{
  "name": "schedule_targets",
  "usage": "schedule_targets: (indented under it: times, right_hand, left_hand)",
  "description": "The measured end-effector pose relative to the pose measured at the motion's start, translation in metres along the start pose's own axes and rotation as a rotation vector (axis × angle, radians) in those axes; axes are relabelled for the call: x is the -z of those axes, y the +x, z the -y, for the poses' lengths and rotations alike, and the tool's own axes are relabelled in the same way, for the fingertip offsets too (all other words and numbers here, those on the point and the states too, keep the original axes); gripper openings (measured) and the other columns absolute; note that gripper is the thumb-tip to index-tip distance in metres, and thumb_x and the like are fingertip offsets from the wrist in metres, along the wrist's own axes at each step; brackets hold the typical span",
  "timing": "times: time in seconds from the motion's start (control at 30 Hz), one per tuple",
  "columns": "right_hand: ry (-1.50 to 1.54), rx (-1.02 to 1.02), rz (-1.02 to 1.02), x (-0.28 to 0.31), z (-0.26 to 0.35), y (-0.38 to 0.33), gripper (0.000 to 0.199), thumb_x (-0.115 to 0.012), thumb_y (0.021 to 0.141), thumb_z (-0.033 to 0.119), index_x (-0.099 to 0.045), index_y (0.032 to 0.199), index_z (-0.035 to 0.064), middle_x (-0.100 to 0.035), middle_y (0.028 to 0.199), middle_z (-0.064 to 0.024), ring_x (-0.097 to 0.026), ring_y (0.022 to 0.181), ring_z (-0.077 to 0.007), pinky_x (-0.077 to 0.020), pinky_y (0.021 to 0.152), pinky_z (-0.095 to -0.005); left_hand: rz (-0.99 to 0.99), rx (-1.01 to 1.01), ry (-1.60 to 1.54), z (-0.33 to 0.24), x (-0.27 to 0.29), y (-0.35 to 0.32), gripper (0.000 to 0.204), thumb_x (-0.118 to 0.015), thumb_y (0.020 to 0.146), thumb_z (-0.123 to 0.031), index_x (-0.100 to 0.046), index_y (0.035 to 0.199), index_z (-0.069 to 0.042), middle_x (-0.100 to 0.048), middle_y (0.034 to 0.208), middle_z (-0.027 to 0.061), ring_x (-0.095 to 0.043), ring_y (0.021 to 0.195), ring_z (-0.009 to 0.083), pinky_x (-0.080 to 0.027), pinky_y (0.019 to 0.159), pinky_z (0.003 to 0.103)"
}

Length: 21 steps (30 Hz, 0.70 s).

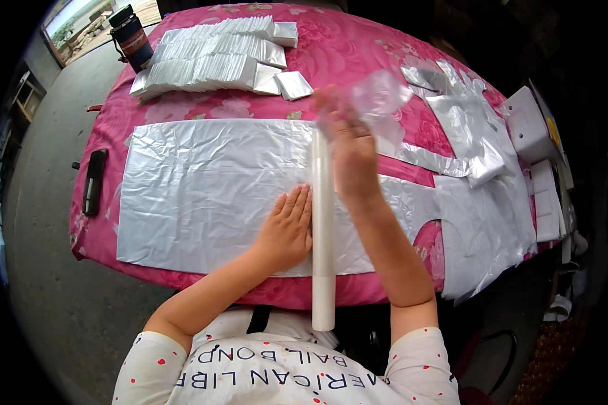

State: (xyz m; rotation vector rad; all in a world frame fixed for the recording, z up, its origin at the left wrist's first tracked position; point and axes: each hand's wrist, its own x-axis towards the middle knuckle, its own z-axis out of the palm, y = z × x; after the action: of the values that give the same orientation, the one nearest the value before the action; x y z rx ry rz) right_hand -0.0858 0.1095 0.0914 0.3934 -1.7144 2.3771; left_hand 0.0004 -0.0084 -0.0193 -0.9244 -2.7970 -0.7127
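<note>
Head view: a white roll [323, 229] is laid across a flat silvery sheet [203, 192] and overhangs the table's near edge. The left hand [287, 229] is pressed flat and released on the sheet, touching the roll's left side. A crumpled clear film [378, 101] is grasped in the raised right hand [351, 152], just above the roll's far end. Folded white bags [209, 61] are stacked at the far side, with a dark bottle [132, 37] beside them. Loose sheets [479, 196] and white boxes [527, 125] are heaped at the right. A black bar [94, 181] is seen at the left edge. The table [358, 47] is covered by pink flowered cloth; a grey concrete floor [47, 270] is seen below.
</note>
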Motion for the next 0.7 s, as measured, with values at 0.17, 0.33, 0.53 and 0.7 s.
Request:
schedule_targets:
  times: [0.17,0.33,0.53,0.7]
  right_hand:
    - [-0.461,-0.423,0.559,-0.134,-0.071,-0.047,0.038,-0.047,0.091,0.012,-0.046,0.129,0.0062,-0.060,0.105,-0.0196,-0.059,0.095,-0.0192,-0.0424,0.085,-0.0285]
    - [-0.897,0.160,0.802,-0.154,-0.131,-0.069,0.028,-0.057,0.083,0.021,-0.059,0.103,0.0014,-0.061,0.088,-0.0209,-0.057,0.085,-0.0380,-0.0448,0.072,-0.0427]
    - [-0.738,0.021,0.520,-0.086,-0.057,-0.028,0.016,-0.063,0.080,0.017,-0.062,0.077,0.0017,-0.062,0.067,-0.0075,-0.054,0.052,-0.0132,-0.0440,0.050,-0.0280]
    - [-0.335,-0.495,0.219,-0.044,-0.078,-0.010,0.021,-0.057,0.086,0.020,-0.059,0.080,0.0000,-0.061,0.072,-0.0057,-0.053,0.059,-0.0130,-0.0436,0.057,-0.0269]
  left_hand:
    - [-0.028,-0.044,0.162,0.011,-0.019,0.000,0.060,-0.039,0.084,-0.023,-0.031,0.133,0.010,-0.028,0.142,0.0248,-0.022,0.136,0.0345,-0.015,0.110,0.046]
    - [-0.108,-0.055,-0.011,0.003,-0.009,0.000,0.059,-0.039,0.084,-0.021,-0.031,0.133,0.010,-0.028,0.142,0.0246,-0.022,0.136,0.0344,-0.016,0.110,0.047]
    - [-0.188,-0.098,-0.117,0.025,0.049,-0.046,0.052,-0.058,0.073,-0.011,-0.049,0.122,0.003,-0.043,0.132,0.0196,-0.039,0.124,0.0343,-0.030,0.104,0.045]
    - [-0.200,-0.066,0.130,0.041,0.081,-0.066,0.045,-0.061,0.071,-0.014,-0.056,0.112,0.003,-0.050,0.124,0.0158,-0.046,0.118,0.0303,-0.036,0.100,0.044]
